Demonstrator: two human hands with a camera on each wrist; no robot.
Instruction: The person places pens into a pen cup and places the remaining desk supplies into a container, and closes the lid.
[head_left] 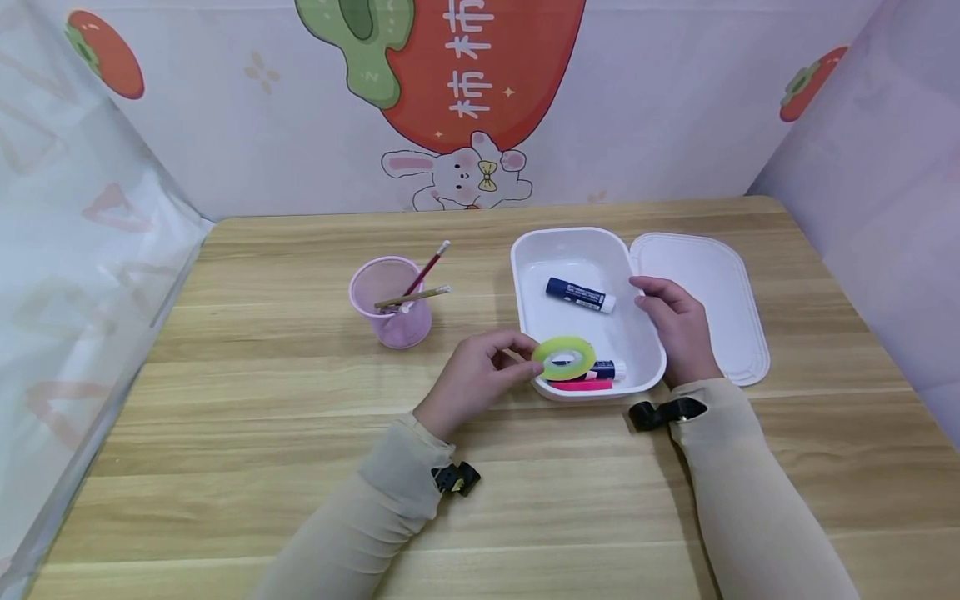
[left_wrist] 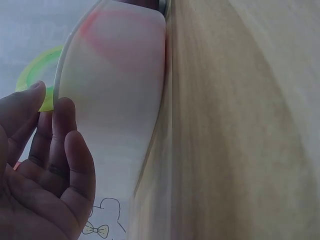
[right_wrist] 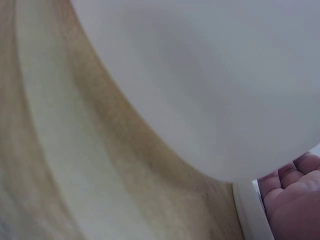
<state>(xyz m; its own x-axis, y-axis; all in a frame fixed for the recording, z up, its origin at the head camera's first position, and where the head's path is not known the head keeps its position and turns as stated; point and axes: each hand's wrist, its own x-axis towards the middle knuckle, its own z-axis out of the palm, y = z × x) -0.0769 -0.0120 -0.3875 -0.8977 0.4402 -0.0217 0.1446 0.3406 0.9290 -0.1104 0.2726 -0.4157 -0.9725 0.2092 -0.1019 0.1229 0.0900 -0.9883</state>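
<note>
My left hand (head_left: pixel 483 371) pinches a yellow-green roll of tape (head_left: pixel 576 343) between thumb and fingers, over the near left corner of an open white plastic box (head_left: pixel 525 275). In the left wrist view the roll of tape (left_wrist: pixel 31 75) stands above the rim, and a fingertip lies against the box's outer wall (left_wrist: pixel 112 90). A dark blue glue stick (head_left: pixel 579 294) lies inside the box. Below the tape, a second glue stick (head_left: pixel 606 369) and a pink-red item (head_left: pixel 581 385) are partly hidden. My right hand (head_left: pixel 678 325) holds the box's right rim with thumb and forefinger.
A white lid (head_left: pixel 720 292) lies flat to the right of the box. Left of the box stands a pink mesh cup (head_left: pixel 405 329) with a red pencil (head_left: pixel 429 271) and a yellowish pencil (head_left: pixel 420 296) poking out. All stand on a wood-grain table (head_left: pixel 247 417).
</note>
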